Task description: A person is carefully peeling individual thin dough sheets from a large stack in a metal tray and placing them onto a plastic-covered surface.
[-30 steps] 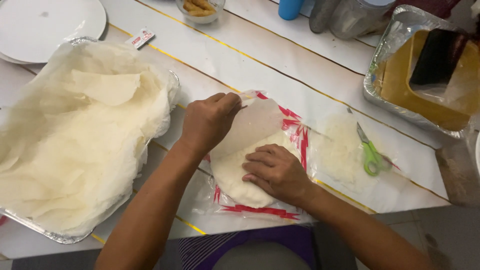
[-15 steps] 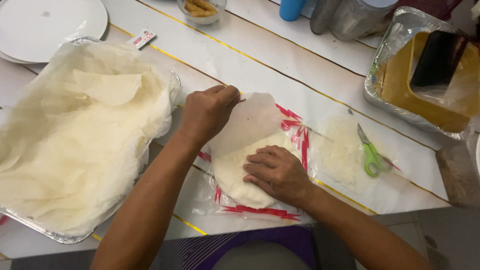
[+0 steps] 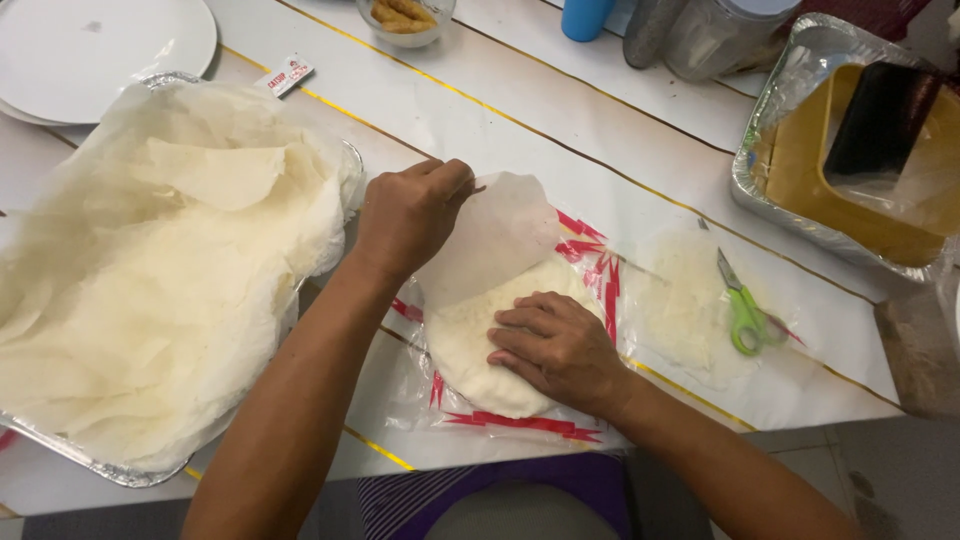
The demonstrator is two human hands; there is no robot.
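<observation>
Peeling a thin sheet off the stack

Left hand (image 3: 412, 215) pinches the wrapper sheet (image 3: 497, 235); right hand (image 3: 555, 345) lies flat, unclenched, on the wrapper stack (image 3: 470, 345). Pulling sharply could tear it.

A thin, matt translucent paper sheet (image 3: 500, 235) lifts off the pale, floury dough round (image 3: 480, 350); beneath lies a glossy clear plastic bag (image 3: 520, 425). Left of it, a crinkled shiny foil tray (image 3: 100, 462) holds matt sheets.
</observation>
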